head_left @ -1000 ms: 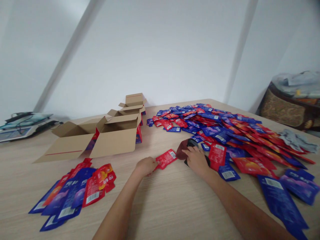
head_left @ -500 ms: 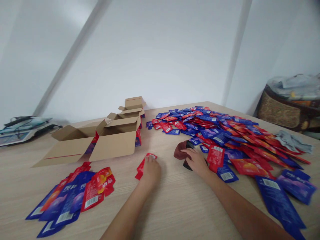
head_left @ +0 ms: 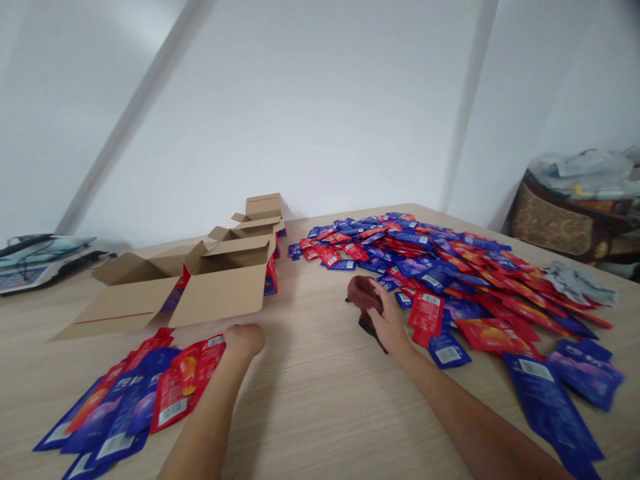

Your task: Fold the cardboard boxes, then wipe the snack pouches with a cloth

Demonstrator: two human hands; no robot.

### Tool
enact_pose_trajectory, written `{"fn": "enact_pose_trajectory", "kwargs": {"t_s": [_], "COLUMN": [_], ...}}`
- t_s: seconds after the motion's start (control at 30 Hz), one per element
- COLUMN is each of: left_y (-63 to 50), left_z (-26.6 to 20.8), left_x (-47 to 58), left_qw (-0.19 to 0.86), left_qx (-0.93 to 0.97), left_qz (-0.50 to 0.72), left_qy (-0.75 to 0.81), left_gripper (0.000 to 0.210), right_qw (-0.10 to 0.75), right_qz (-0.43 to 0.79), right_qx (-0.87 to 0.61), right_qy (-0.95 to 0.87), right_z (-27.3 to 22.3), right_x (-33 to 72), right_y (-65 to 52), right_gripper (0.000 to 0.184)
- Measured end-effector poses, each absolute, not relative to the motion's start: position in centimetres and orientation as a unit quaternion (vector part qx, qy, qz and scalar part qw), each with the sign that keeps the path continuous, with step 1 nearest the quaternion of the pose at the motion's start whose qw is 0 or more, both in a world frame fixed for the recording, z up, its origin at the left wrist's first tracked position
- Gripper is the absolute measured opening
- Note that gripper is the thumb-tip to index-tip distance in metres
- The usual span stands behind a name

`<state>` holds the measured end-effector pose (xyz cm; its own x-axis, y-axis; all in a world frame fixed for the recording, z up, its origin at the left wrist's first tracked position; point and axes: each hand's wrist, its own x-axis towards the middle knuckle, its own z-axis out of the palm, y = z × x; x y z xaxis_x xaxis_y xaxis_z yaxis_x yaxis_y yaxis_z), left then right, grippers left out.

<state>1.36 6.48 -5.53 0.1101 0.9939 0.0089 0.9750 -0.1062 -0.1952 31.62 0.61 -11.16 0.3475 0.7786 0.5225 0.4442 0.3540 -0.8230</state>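
My left hand (head_left: 246,339) is closed on the edge of a red sachet (head_left: 211,357), low over the right end of a spread row of blue and red sachets (head_left: 120,400). Its fingertips are mostly hidden. My right hand (head_left: 387,323) has its fingers around a crumpled reddish-brown cloth-like item (head_left: 363,293) with a black part (head_left: 369,325) hanging below it; I cannot make out its exact kind. Just right of that hand lies a red sachet (head_left: 427,313) at the edge of a large mixed pile of red and blue sachets (head_left: 400,247).
Open cardboard boxes (head_left: 220,287) stand in a row at the left, flaps spread. A white device with cables (head_left: 45,263) sits at the far left. Grey cloth (head_left: 577,283) lies on the pile's right end. Beyond the table is a patterned chair (head_left: 545,217) with bags on it.
My left hand has moved left with the red sachet, bringing it over the row. My right hand has raised the reddish-brown item slightly and turned it.
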Motion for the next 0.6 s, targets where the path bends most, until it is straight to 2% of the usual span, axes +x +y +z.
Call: {"fn": "enact_pose_trajectory", "kwargs": {"t_s": [0.13, 0.23, 0.3, 0.4, 0.6], "left_y": [5.3, 5.1, 5.7, 7.1, 9.0], "left_z": [-6.8, -8.8, -10.1, -11.3, -11.4], "left_x": [8.8, 15.6, 19.3, 23.0, 25.2], "left_qw": [0.065, 0.036, 0.008, 0.009, 0.022], "left_qx": [-0.838, -0.902, -0.934, -0.934, -0.942], "left_qz": [0.045, 0.008, -0.053, -0.094, -0.067], "left_qy": [-0.539, -0.430, -0.352, -0.345, -0.329], "left_gripper": [0.039, 0.049, 0.052, 0.053, 0.053], "right_qw": [0.714, 0.756, 0.769, 0.778, 0.776], "right_qz": [0.135, 0.119, 0.112, 0.115, 0.135], "right_qx": [-0.529, -0.524, -0.520, -0.516, -0.510], "right_qy": [-0.437, -0.374, -0.354, -0.340, -0.345], "right_z": [-11.1, -11.3, -11.5, -11.6, -11.8], "right_x": [32.4, 33.1, 33.6, 34.0, 33.9], "right_y": [1.4, 1.7, 1.8, 1.9, 2.1], "right_gripper": [0.051, 0.049, 0.049, 0.049, 0.049]}}
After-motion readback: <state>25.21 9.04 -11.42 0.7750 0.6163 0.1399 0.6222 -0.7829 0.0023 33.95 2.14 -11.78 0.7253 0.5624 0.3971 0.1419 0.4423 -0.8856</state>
